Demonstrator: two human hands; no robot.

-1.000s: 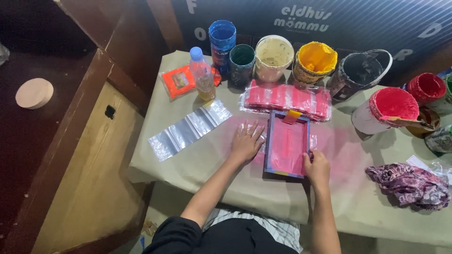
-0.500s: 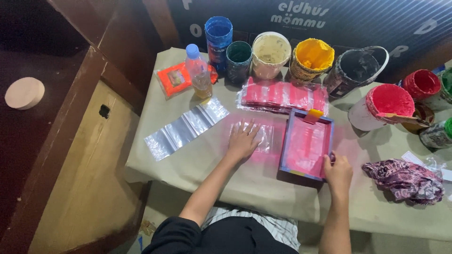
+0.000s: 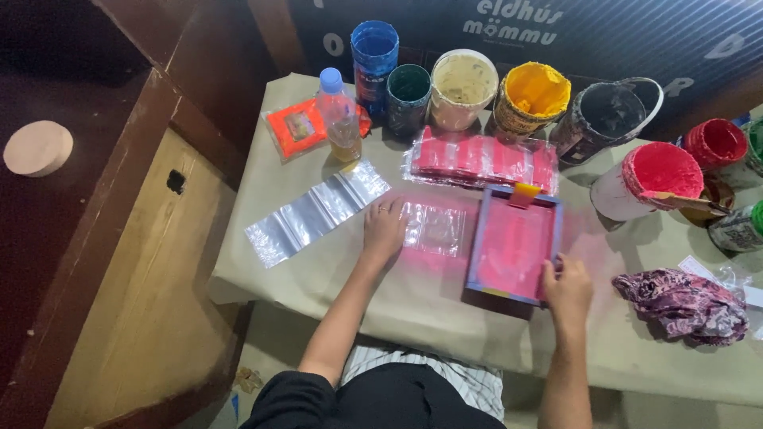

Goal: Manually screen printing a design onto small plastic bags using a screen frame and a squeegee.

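Clear plastic bag [image 3: 435,229] lies pinned flat by the spread left hand [image 3: 384,230], while the right hand [image 3: 567,287] grips the pink-stained printing frame [image 3: 514,246] near the bench's front edge.

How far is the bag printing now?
Done: red printed bags lie stacked behind the screen frame. In hand: the left hand presses a clear bag, and the right hand holds the frame beside it. Left: clear bags wait in a row.

A glossy clear plastic bag [image 3: 433,229] lies on matt paper covering the desk [image 3: 318,278]; the rag [image 3: 683,306] is crumpled cloth.
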